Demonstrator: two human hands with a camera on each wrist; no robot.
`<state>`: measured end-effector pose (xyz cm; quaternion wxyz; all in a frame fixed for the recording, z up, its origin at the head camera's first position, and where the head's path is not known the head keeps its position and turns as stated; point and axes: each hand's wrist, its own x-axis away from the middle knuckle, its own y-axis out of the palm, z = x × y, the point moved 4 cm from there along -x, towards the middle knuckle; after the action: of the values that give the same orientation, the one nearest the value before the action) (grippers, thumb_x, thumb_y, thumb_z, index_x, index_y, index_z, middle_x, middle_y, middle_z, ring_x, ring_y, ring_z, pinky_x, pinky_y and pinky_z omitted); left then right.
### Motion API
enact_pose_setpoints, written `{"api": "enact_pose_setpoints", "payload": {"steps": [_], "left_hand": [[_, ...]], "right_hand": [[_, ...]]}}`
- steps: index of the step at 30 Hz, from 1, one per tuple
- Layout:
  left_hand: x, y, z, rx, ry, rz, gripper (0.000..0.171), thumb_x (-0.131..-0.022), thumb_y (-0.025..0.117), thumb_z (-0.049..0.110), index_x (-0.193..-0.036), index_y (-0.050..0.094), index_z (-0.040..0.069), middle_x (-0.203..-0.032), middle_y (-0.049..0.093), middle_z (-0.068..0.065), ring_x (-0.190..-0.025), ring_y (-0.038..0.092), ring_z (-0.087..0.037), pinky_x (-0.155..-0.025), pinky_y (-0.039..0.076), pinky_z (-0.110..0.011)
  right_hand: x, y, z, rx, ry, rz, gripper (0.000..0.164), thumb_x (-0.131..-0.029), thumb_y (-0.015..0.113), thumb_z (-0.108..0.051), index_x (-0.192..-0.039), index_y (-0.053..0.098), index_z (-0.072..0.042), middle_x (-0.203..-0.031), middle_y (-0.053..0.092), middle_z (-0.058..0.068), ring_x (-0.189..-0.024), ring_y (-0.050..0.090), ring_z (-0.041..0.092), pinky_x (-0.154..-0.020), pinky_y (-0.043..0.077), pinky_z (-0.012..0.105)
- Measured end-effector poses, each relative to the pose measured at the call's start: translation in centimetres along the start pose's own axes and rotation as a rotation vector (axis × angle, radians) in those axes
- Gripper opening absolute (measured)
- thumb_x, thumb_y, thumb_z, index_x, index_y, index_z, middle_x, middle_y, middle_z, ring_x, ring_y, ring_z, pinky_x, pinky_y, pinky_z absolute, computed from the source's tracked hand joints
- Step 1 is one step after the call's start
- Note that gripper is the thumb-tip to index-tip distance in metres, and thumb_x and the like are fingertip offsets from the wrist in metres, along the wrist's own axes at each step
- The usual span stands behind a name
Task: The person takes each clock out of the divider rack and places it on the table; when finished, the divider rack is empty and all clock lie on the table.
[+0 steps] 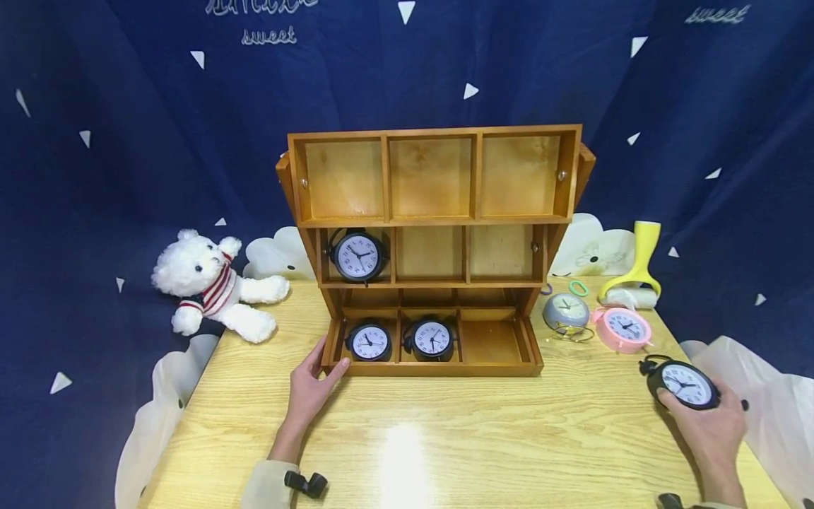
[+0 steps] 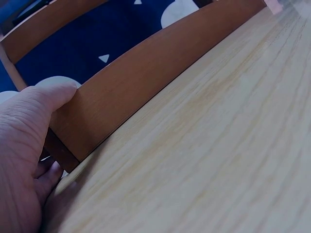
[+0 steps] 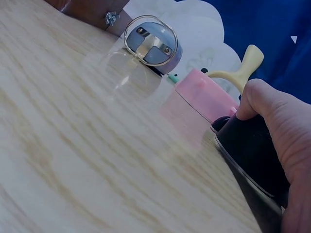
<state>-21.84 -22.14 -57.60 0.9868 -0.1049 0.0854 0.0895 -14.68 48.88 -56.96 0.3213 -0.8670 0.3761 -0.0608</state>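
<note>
At the right side of the table, my right hand (image 1: 709, 428) grips a black alarm clock (image 1: 688, 385) with a white dial. In the right wrist view, the thumb lies over the dark body of this alarm clock (image 3: 252, 150). My left hand (image 1: 308, 392) holds the lower left corner of a brown wooden shelf (image 1: 439, 369), its thumb on the front board and its fingers round the side. Black alarm clocks stand in the shelf's lower left compartment (image 1: 369, 343), lower middle compartment (image 1: 432, 339) and middle-row left compartment (image 1: 357, 256).
Right of the shelf are a grey clock (image 1: 566, 311), a pink alarm clock (image 1: 624, 329), a green ring (image 1: 578, 288) and a yellow-handled lint roller (image 1: 644, 254). A white teddy bear (image 1: 219, 283) sits at the left. Crumpled white plastic (image 1: 769, 396) lies by the table's right edge.
</note>
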Motion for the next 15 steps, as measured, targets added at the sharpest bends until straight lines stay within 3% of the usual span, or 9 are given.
{"api": "enact_pose_setpoints", "payload": {"steps": [5,11,15], "left_hand": [[-0.02,0.04,0.01,-0.004,-0.002,-0.005,0.077,-0.091,0.084,0.019,-0.156,0.047,0.003,-0.157,0.049,-0.016,-0.137,0.055,-0.032,-0.105,0.043,-0.011],[-0.01,0.02,-0.03,-0.002,-0.004,0.002,0.075,-0.091,0.085,0.018,-0.155,0.048,0.004,-0.157,0.049,-0.016,-0.136,0.055,-0.032,-0.104,0.043,-0.011],[0.02,-0.01,0.02,-0.003,-0.002,0.004,0.075,-0.090,0.085,0.017,-0.154,0.049,0.004,-0.156,0.050,-0.017,-0.135,0.056,-0.032,-0.103,0.044,-0.010]], "right_hand": [[-0.01,-0.04,0.18,-0.011,-0.024,0.011,0.088,-0.078,0.084,-0.018,-0.153,0.045,0.004,-0.146,0.051,0.035,-0.132,0.045,0.050,-0.119,0.033,0.046],[-0.18,0.16,0.25,0.006,-0.048,0.006,0.088,-0.079,0.083,-0.018,-0.154,0.043,0.004,-0.147,0.050,0.036,-0.134,0.045,0.053,-0.119,0.033,0.054],[0.06,0.21,-0.15,-0.008,-0.102,0.043,0.089,-0.075,0.084,-0.017,-0.153,0.044,0.003,-0.144,0.050,0.036,-0.132,0.044,0.055,-0.111,0.033,0.062]]}}
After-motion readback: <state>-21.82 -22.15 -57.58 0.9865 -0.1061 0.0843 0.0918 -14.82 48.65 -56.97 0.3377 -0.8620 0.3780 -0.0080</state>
